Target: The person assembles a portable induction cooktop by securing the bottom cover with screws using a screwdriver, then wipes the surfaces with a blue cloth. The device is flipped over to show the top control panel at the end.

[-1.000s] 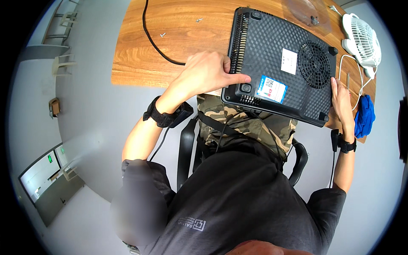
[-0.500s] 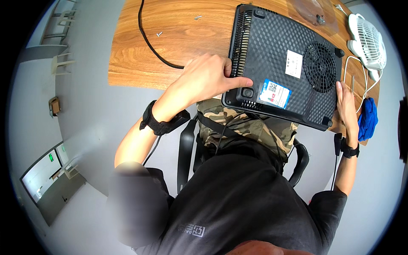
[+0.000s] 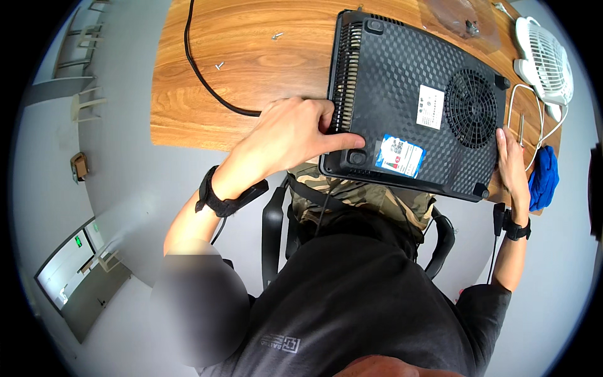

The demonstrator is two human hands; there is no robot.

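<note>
A black induction cooker (image 3: 396,94) lies underside up across the table's near edge, partly over my lap. Its textured base shows a round fan grille (image 3: 472,107), a slotted vent (image 3: 348,78) along the left side, rubber feet and two labels. My left hand (image 3: 292,129) grips the left edge, thumb pressed on the base beside a foot, other fingers curled around the side and partly hidden. At the opposite edge, my right hand (image 3: 512,160) holds the right side, with some fingers out of sight beneath. A black power cord (image 3: 210,91) runs behind my left hand.
Loose screws (image 3: 219,65) lie on the wooden table (image 3: 188,119). To the right are a screwdriver (image 3: 521,129), a white fan (image 3: 545,60) with its white cable, and blue gloves (image 3: 544,179). A clear plastic bag (image 3: 449,22) with small parts lies at the far side.
The view has shifted slightly, so table, screws and cooker appear a little lower and further left. Both hands keep their hold on the cooker's sides.
</note>
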